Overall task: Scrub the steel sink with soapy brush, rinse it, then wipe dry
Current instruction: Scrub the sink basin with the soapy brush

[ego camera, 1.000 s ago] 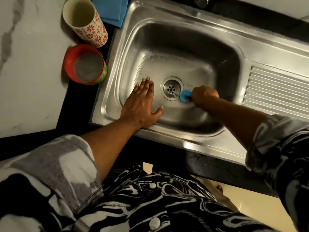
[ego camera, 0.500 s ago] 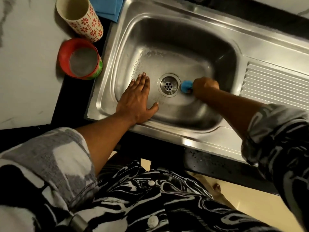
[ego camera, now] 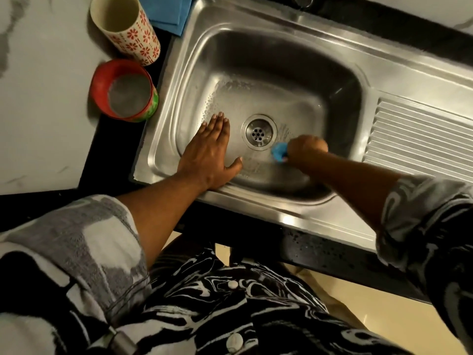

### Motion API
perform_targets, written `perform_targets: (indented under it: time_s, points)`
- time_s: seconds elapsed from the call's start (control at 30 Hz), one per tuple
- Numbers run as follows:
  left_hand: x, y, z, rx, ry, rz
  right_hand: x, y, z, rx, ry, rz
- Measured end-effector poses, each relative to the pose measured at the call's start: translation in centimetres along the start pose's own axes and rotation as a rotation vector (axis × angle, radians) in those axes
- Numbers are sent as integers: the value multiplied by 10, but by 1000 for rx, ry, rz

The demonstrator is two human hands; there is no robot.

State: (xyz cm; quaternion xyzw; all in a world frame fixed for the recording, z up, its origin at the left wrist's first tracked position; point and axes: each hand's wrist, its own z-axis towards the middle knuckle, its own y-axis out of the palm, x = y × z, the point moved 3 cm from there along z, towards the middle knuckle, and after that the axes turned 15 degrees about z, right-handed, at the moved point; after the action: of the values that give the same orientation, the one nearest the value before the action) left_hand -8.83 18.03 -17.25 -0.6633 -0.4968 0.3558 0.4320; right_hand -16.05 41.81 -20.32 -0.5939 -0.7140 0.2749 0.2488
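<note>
The steel sink fills the upper middle, with soap foam on its basin floor around the round drain. My right hand is closed around a blue brush, pressing it on the basin floor just right of and below the drain. Only the brush's blue end shows; the rest is hidden in my fist. My left hand lies flat with fingers spread on the sink's near-left inner wall, holding nothing.
A red cup with cloudy liquid and a tall flower-patterned cup stand on the counter left of the sink. A folded blue cloth lies behind them. The ribbed drainboard is at right. The tap base is at the top edge.
My right hand has swept the brush back and forth beside the drain, now slightly lower right of it. My left hand has stayed flat on the sink wall.
</note>
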Motion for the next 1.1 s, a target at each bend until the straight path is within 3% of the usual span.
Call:
perform_targets:
  time_s: [0.17, 0.37, 0.43, 0.63, 0.77, 0.93, 1.1]
  points:
    - [0, 0, -1, 6, 1, -16, 13, -38, 20, 64, 124, -66]
    - [0, -1, -1, 17, -2, -25, -12, 25, -37, -262, -9, -215]
    - [-1, -1, -1, 12, 0, -29, -9, 22, -37, -230, -5, -210]
    - [0, -1, -2, 5, 4, -41, 29, -51, 24, 85, 123, -245]
    - [0, 0, -1, 8, 0, -44, 32, -48, 23, 83, 129, -272]
    - [-1, 0, 0, 11, 4, -31, -3, 32, -42, -170, 8, -399]
    - [-1, 2, 0, 17, 8, -39, 13, -7, -5, -21, 67, -378]
